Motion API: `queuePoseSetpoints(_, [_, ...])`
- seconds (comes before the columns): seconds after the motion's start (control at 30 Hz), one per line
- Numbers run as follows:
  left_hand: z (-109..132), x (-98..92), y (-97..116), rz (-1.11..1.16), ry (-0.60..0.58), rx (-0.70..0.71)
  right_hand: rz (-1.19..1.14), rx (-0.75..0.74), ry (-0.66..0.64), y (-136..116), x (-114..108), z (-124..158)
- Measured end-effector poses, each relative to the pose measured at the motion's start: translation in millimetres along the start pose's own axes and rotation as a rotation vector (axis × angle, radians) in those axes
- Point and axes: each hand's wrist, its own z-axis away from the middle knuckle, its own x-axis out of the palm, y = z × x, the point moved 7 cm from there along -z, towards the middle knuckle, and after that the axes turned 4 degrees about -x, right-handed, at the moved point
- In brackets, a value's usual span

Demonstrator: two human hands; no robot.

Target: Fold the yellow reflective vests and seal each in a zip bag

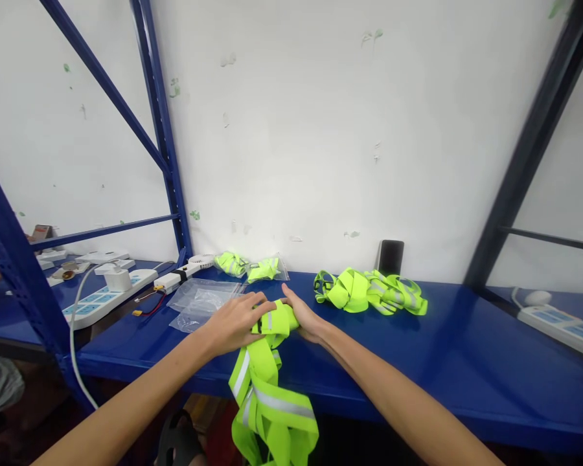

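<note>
A neon-yellow reflective strap [284, 404] with silver stripes hangs in loose loops over the front edge of the blue shelf [393, 362]. Its upper part is bunched between my two hands. My left hand [238, 320] grips the bunch from the left, fingers curled over a dark buckle-like piece. From the right, my right hand [304, 314] closes around the same bunch, thumb up; its other fingers are mostly hidden. Left of my hands lie clear plastic bags [201, 301]. Behind them sit two bagged bundles of the same material, a left bundle [231, 263] and a right bundle [263, 269].
A heap of reflective straps [369, 291] lies to the right, before a dark phone [390, 257] leaning on the wall. At left are a power strip [111, 298], a white fan [189, 268] and a battery with red wires [150, 304]. Blue posts [162, 129] frame the shelf.
</note>
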Motion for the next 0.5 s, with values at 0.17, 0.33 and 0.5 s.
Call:
queuePoseSetpoints(0.17, [4, -3.3, -30, 0.356, 0.175, -0.367, 0.231, -0.316, -0.044, -28, -5, 0])
queuePoseSetpoints(0.33, [9, 3.5, -63, 0.775, 0.309, -0.601, 0.31, -0.489, -0.291, -49, 23, 26])
queuePoseSetpoints(0.5, [13, 18.0, -66, 0.877, 0.412, -0.66, 0.331, -0.41, -0.364, -34, 38, 31])
